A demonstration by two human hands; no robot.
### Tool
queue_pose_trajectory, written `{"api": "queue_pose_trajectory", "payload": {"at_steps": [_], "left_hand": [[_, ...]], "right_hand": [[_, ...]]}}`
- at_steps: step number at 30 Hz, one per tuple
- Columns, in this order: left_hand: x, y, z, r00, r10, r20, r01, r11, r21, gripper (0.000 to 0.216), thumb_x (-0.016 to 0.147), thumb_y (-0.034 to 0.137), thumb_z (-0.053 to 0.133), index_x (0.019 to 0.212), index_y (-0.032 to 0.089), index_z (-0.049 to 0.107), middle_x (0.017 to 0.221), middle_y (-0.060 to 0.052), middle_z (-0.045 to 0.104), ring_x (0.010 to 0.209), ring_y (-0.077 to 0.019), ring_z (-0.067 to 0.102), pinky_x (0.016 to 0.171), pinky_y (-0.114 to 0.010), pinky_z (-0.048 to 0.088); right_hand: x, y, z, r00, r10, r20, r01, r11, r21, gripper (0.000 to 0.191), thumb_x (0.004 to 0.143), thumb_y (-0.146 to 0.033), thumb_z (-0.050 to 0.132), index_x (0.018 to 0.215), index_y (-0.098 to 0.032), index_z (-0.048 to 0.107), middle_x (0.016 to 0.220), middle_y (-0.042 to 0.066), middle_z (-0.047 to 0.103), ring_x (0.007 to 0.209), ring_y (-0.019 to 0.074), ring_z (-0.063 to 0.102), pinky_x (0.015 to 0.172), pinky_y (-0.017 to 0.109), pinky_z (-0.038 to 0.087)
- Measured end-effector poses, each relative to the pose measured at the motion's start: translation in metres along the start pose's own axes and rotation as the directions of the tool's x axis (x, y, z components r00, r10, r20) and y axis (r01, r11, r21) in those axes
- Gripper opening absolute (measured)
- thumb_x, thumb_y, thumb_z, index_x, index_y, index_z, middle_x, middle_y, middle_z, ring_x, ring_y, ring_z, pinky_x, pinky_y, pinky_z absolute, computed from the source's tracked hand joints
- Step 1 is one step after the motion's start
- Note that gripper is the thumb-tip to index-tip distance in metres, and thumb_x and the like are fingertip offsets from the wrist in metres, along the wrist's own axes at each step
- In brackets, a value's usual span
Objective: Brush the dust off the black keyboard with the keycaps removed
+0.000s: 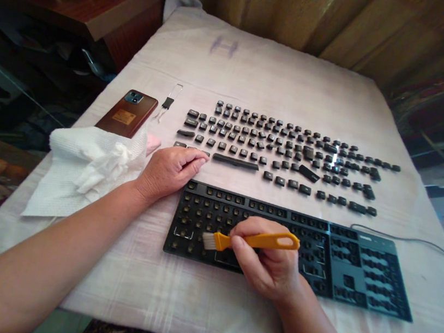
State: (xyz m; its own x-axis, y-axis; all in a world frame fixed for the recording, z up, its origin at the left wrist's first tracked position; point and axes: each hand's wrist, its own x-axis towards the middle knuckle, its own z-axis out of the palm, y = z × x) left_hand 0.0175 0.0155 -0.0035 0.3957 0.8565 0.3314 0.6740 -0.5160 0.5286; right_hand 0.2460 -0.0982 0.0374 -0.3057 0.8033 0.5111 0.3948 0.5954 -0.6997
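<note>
Right hand [269,267] clamped on the orange plastic brush [255,241], white bristles down on the stripped black keyboard frame [357,263]!
The frame lies at 6 o'clock on the white-clothed worktop [260,67]; the left hand [170,169] rests flat at its 10 o'clock, fingers loosely together, holding nothing. Risk, I'd say: a wide sweep could knock the loose black keycaps [281,153] at 12 o'clock out of their rows. Count: one brush, one frame, one brown phone [127,113], one crumpled white paper towel [81,169], keycaps too many to number.

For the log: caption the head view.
Right hand holds an orange brush over a stripped keyboard; left hand rests by loose keys.
</note>
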Motion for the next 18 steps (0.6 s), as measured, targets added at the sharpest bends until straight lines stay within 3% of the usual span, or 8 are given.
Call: {"api": "queue_pose_trajectory", "payload": {"at_steps": [14,18], "left_hand": [[0.0006,0.0009,0.0002,1.000,0.020,-0.011,-0.020,1.000,-0.010,0.032,0.098,0.037,0.048,0.104,0.022,0.076,0.093,-0.003,0.080,0.078,-0.0174,0.072,0.075,-0.028,0.054],[0.0006,0.0002,0.0010,1.000,0.023,-0.013,-0.024,0.999,-0.021,0.031,0.097,0.036,0.049,0.104,0.022,0.076,0.093,-0.003,0.080,0.079,-0.0174,0.072,0.075,-0.028,0.054]], "right_hand": [[-0.0009,-0.0002,0.0038,0.996,-0.011,0.085,0.010,1.000,0.016,0.014,0.097,-0.013,0.053,0.088,-0.021,0.060,0.069,0.000,0.071,0.054,0.0118,0.065,0.053,0.023,0.052],[-0.0012,-0.0011,0.0015,0.999,0.020,0.037,-0.021,0.999,0.048,0.013,0.094,-0.011,0.054,0.089,-0.021,0.060,0.069,0.000,0.071,0.053,0.0120,0.065,0.052,0.023,0.051]]}}
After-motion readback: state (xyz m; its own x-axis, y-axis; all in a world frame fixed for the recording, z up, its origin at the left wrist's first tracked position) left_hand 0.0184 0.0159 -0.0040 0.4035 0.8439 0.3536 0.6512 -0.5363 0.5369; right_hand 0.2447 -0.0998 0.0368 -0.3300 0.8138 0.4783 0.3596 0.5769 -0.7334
